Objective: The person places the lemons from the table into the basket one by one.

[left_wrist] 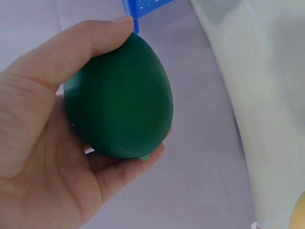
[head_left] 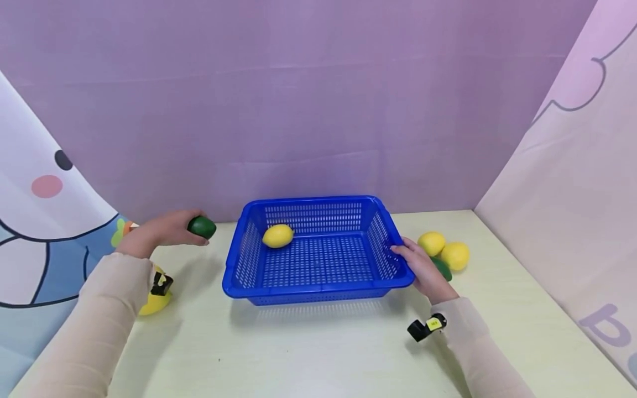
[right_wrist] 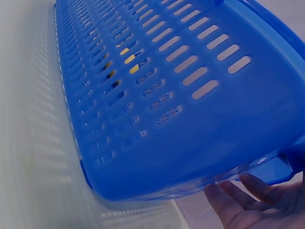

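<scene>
Green fruit point(head_left: 202, 227): gripped whole in left hand point(head_left: 164, 231), fingers curled round, raised left of blue basket point(head_left: 318, 287). Right hand point(head_left: 423, 268) holds basket's right rim, apparently steadying. One lemon point(head_left: 277, 236) inside.
</scene>
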Demonstrator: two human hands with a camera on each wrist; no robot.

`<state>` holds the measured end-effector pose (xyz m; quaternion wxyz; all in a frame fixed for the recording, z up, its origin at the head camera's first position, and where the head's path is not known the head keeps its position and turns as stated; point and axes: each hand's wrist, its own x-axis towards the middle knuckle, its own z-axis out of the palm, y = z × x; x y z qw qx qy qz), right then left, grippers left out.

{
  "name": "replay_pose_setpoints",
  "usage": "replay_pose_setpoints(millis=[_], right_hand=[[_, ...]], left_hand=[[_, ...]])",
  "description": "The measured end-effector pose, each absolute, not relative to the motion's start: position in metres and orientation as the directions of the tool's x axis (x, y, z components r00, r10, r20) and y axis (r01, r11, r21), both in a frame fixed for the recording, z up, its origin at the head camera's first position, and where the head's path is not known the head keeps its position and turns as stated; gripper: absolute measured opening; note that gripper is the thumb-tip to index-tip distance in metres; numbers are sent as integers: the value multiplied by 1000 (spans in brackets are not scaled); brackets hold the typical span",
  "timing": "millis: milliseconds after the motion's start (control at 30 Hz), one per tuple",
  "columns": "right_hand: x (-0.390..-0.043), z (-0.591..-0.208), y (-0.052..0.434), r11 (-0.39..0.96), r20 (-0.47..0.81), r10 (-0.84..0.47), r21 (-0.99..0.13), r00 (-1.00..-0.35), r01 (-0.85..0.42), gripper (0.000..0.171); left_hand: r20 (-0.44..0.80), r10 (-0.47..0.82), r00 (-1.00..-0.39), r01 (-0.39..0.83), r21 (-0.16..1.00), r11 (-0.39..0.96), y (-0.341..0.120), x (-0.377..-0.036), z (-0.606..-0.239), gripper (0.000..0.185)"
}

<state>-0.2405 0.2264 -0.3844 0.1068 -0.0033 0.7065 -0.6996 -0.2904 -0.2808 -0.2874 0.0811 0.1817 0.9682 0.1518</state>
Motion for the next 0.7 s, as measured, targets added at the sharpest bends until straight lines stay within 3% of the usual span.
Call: replay_pose_setpoints(millis=[700], right_hand=[[-239,-382,226,12,-151,-153,-988,-977,151,58]], left_hand=[[-27,314,-949,284,363,888,-271,-290,-278,55]])
